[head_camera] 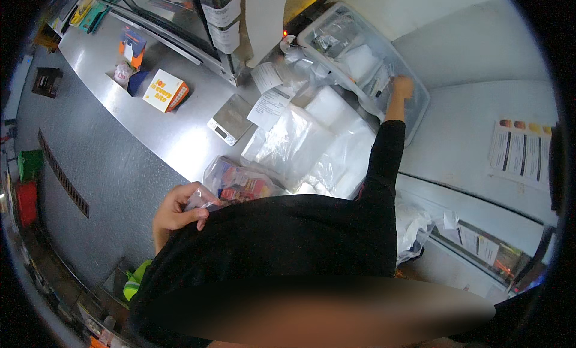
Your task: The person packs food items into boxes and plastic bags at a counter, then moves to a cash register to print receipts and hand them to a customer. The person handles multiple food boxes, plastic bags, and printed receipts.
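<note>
My left hand [176, 211] grips a small clear plastic packet [198, 200] between thumb and fingers, close to the front of my black top. Just beyond it, a clear bag with red and blue printed packets [243, 183] lies at the counter's edge. Far to the right, my right hand [403, 87] reaches over the side of a translucent plastic tub [416, 107]. Its fingers are bent and mostly hidden, so any hold is unclear. Inside the tub are clear wrappers, white packets [360, 62] and dark, thin items.
Stacks of white bags in clear plastic [310, 141] cover the counter before me. A small digital scale [231, 118], printed slips [270, 107], a printed food box [165, 91] and an opened carton [130, 80] stand on the steel counter [148, 123]. A glass cabinet [180, 37] rises behind.
</note>
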Demonstrator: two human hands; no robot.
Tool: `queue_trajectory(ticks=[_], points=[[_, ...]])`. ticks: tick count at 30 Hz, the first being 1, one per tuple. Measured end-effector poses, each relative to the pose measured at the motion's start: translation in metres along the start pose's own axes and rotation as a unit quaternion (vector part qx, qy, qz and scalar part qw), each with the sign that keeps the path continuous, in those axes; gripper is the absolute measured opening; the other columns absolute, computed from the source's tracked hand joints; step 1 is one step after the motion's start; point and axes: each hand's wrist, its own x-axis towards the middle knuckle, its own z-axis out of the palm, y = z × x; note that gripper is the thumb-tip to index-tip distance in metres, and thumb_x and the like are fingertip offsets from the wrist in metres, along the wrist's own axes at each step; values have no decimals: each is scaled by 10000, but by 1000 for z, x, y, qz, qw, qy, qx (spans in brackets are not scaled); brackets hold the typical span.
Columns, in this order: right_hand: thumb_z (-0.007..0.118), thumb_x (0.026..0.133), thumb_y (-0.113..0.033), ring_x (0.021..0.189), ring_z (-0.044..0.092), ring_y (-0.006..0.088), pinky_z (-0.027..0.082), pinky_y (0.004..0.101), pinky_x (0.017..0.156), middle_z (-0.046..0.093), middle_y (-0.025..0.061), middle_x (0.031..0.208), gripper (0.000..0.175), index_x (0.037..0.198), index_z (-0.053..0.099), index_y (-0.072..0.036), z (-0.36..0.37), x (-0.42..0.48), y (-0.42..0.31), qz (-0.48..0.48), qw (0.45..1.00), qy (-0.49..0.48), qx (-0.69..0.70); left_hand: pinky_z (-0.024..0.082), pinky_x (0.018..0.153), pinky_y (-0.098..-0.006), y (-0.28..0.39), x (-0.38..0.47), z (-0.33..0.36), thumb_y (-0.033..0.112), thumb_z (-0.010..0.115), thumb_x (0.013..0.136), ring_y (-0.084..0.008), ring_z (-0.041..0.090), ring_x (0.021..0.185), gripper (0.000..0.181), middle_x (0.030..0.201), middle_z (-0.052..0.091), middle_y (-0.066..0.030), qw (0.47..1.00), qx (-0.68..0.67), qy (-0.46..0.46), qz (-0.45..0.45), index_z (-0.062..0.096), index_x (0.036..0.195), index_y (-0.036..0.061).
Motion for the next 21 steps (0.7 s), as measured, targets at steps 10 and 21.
queue_trajectory(ticks=[10, 21], points=[[638, 740, -395, 752, 647, 285, 476, 395, 709, 698, 120, 836, 301, 782, 743, -117, -25, -9, 26, 1, 997, -73, -22, 429, 530, -234, 6, -15, -10, 87, 634, 864, -104, 555, 543, 202, 696, 607, -58, 998, 45, -29, -11, 606, 1025, -32], [530, 880, -347, 896, 649, 262, 503, 387, 773, 677, 127, 1004, 354, 1079, 671, -91, -55, -61, 15, 24, 996, 86, -28, 440, 549, -234, 3, -32, -29, 70, 621, 870, -108, 568, 561, 196, 716, 608, -60, 997, 45, -48, -37, 602, 1043, -20]])
